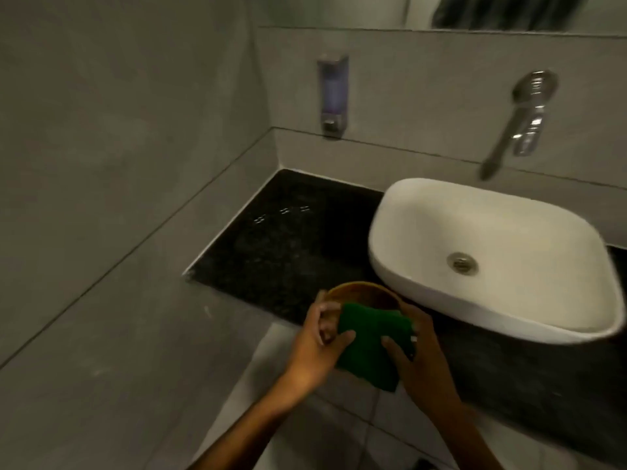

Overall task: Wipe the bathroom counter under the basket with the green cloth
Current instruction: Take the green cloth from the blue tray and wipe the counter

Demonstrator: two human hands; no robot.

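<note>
Dark surface (288, 239) left of sink (492, 252) | basket (359, 295) at near edge | left hand (319, 344) and right hand (417, 354) both closed on cloth (369, 347), over basket

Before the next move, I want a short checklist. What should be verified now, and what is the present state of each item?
1. Green cloth in hand: ok, both hands touch it.
2. Basket off the wiping area: ok, it is held at the front edge of the counter, with dark stone bare behind it.
3. Left hand grip on the basket rim: ok.
4. Right hand grip on the basket: cannot tell, the cloth hides it.
5. Basket clear of the sink: cannot tell, they look very close.
6. Basket contents: cannot tell, the picture is blurred.
</note>
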